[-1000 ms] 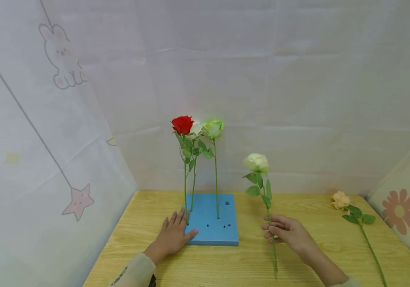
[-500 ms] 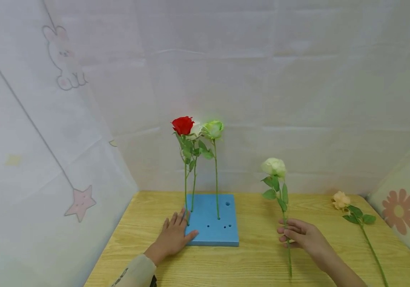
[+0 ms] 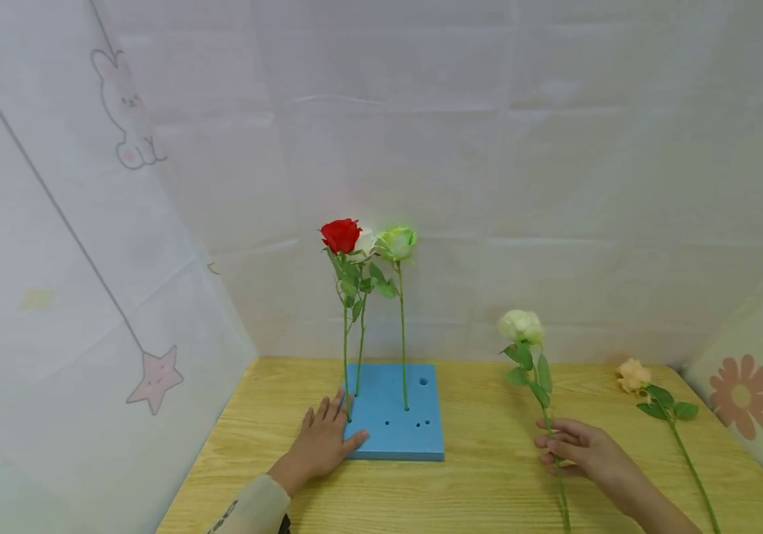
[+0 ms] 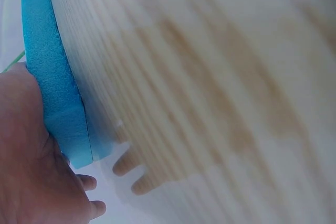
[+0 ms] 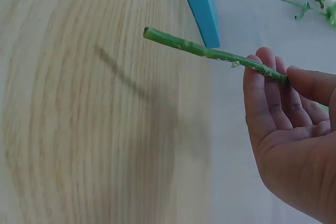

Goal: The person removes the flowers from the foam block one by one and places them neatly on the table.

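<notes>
My right hand [image 3: 588, 452] pinches the stem of a white rose [image 3: 521, 327] between thumb and fingers, to the right of the blue foam block [image 3: 391, 437]. In the right wrist view the cut end of the green stem [image 5: 178, 42] sticks out in the air above the table. My left hand [image 3: 321, 436] rests with spread fingers on the left edge of the block; the left wrist view shows it against the blue foam [image 4: 58, 82]. A red rose [image 3: 340, 236], a pale green rose [image 3: 397, 243] and a partly hidden white rose [image 3: 365, 242] stand upright in the block.
A peach rose [image 3: 634, 375] lies on the wooden table [image 3: 474, 489] at the far right. Several holes show in the block's top. A white cloth backdrop [image 3: 555, 185] with printed figures rises behind the table and along both sides.
My right hand has moved right and toward me, carrying the white rose away from the block and lower. The left hand has stayed on the block.
</notes>
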Tool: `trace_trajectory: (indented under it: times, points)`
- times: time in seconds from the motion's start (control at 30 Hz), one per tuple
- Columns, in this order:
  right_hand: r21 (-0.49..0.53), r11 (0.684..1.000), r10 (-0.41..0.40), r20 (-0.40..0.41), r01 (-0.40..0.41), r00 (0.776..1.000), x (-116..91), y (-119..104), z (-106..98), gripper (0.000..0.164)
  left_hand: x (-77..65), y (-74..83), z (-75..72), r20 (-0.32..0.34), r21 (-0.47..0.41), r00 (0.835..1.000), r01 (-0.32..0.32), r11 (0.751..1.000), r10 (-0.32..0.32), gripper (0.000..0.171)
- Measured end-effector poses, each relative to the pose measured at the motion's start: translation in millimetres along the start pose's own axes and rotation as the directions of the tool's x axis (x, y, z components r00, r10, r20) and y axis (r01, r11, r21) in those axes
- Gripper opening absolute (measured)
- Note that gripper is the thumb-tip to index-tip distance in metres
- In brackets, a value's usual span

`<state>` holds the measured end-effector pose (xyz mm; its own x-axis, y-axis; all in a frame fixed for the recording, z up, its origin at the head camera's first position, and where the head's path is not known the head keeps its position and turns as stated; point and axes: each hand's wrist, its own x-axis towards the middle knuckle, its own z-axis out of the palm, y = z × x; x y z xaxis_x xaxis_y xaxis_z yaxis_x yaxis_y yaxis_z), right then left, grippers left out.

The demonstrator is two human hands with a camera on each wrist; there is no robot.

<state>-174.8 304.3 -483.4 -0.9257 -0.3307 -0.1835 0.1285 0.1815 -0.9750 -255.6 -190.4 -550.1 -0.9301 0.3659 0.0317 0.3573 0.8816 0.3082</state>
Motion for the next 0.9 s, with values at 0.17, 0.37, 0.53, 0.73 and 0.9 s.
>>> trace_trajectory:
  times: [0.17,0.37,0.53,0.73,0.9]
  points:
    - [0.050,0.998,0.020,0.047,-0.022,0.999,-3,9,-14,0.064,2.1,-3.5,4.3,-0.008,0.040,1.000,0.009,0.999,-0.008,0.089]
    - [0.095,0.995,0.017,0.116,-0.028,0.993,-7,17,-31,0.061,0.6,0.2,0.3,-0.002,0.029,1.000,0.014,0.999,-0.014,0.091]
    - [0.094,0.993,0.054,0.138,-0.067,0.989,-11,26,-46,0.063,1.2,-0.3,1.1,-0.007,0.028,1.000,0.014,1.000,-0.014,0.091]
    - [0.131,0.986,0.085,0.154,-0.106,0.984,-17,38,-62,0.057,0.9,-0.4,1.2,0.012,0.015,1.000,0.017,1.000,-0.017,0.090]
    - [0.177,0.977,0.089,0.162,-0.117,0.983,-22,41,-73,0.048,0.4,0.6,-0.1,0.030,0.025,0.999,0.026,0.999,-0.027,0.091]
